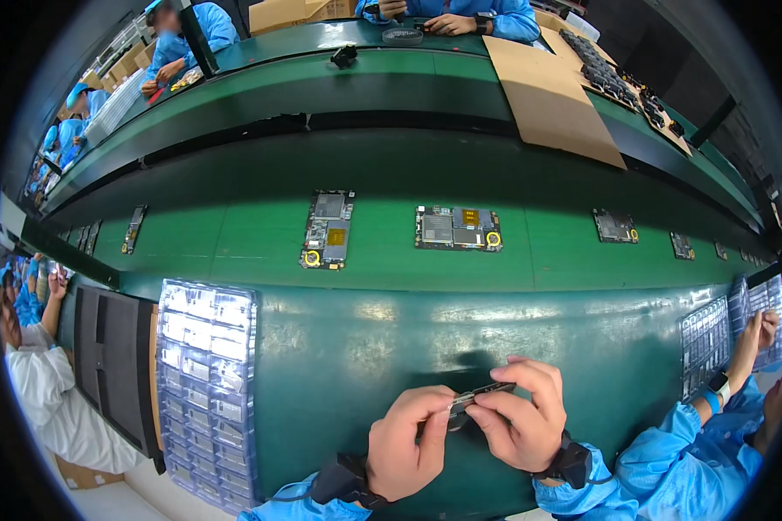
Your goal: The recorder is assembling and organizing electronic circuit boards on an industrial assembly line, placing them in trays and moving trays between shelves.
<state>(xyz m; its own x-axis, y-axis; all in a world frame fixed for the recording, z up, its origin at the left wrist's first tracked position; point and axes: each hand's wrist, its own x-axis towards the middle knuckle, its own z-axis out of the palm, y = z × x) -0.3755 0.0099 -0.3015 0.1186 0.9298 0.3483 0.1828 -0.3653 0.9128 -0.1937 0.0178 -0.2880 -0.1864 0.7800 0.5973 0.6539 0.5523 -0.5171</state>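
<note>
Between my two hands, above the near green bench, is a thin dark circuit board [478, 395], tilted and seen almost edge-on. My left hand [406, 445] pinches its left end between thumb and fingers. At the other end, my right hand [530, 421] grips it with the thumb below and the index finger on top. The board's faces are mostly hidden by the angle. Left of my hands lies a clear plastic tray [254, 391] with rows of pockets, several holding small silvery metal pieces.
Ahead runs a green conveyor belt [261, 234] carrying a board standing lengthwise [328, 229], a board lying crosswise [458, 228] and several more. A black bin [113, 365] stands left of the tray. At right, a co-worker's hand [763, 328] touches clear trays [705, 343]. Cardboard [556, 104] overhangs the far shelf.
</note>
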